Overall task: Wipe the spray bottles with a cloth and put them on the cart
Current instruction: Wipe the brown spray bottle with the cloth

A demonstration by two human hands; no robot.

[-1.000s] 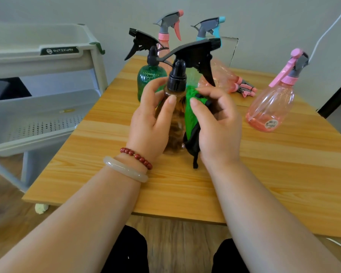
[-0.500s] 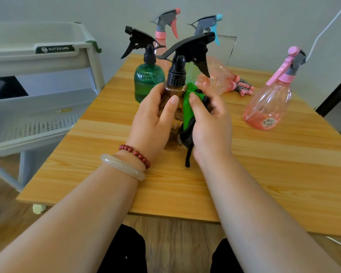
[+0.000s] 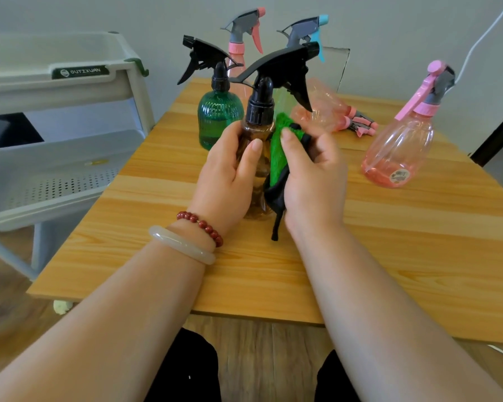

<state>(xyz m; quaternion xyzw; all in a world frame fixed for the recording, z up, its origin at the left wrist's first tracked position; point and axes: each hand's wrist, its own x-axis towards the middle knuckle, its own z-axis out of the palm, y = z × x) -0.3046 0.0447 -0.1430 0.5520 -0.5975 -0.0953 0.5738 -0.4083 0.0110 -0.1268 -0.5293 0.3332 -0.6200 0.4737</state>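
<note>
free: table [image 3: 157, 204] left, toward cart [image 3: 55, 149] | obstacle: green bottle [image 3: 219, 117] behind-left

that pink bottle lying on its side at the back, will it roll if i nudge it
Probably a little: the lying pink bottle has a rounded body on the table. Its trigger head sticks out, so it likely pivots or stops rather than rolling far. No liquid shows inside, so likely light.

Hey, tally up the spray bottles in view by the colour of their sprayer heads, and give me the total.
Black: 2, the amber bottle and the green bottle
Pink and grey: 3, the back bottle, the lying bottle and the right bottle
Blue and grey: 1, the blue-tipped bottle
Total: 6
</note>
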